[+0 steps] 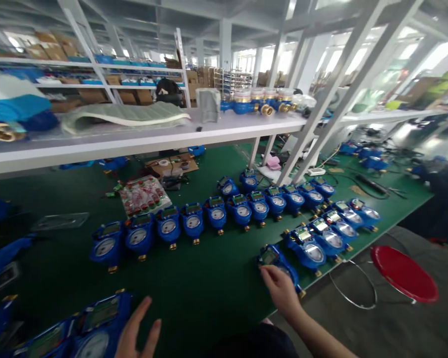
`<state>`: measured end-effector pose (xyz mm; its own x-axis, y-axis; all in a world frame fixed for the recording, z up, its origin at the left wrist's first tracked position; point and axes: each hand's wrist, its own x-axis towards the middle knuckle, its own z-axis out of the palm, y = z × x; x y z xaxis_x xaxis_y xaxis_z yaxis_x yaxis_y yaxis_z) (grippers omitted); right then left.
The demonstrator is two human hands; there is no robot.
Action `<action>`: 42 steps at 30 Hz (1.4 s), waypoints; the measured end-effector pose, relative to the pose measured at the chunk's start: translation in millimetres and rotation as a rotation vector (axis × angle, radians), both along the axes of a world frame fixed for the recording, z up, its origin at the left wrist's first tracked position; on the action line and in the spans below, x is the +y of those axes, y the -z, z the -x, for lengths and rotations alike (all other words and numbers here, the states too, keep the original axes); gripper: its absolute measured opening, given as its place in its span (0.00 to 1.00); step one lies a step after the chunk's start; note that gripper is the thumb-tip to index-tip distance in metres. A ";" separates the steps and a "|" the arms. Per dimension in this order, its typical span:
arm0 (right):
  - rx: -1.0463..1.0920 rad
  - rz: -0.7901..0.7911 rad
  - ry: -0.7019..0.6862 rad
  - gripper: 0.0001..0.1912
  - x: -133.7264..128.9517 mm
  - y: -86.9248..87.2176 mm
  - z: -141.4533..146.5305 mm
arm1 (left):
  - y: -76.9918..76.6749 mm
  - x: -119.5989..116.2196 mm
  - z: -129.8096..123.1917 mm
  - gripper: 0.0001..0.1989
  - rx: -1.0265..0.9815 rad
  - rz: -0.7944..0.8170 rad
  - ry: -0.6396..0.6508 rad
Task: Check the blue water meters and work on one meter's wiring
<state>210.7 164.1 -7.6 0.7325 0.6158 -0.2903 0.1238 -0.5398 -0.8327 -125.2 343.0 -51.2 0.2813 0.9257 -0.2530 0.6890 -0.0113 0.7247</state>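
My right hand [280, 287] is at the near side of a blue water meter [289, 271], its fingers closed against the casing beside the small display. Part of that meter's round dial is hidden behind the hand. At the bottom, my left hand [138, 330] has its fingers spread and holds nothing. It is just right of another blue water meter [106, 313], which has a display and a round dial and is cut off by the lower edge. A further meter [48, 340] lies to its left.
A long row of blue meters [192, 222] crosses the green table [209, 278]. More meters with lit displays [313, 251] stand at the right edge. Behind are a bag of red parts [144, 195] and a raised white shelf [153, 144]. A red stool [405, 273] stands right.
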 end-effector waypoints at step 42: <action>0.902 0.283 -0.396 0.28 83.5 65.9 79.5 | 15.9 -16.9 -2.9 0.24 -0.434 0.753 -0.540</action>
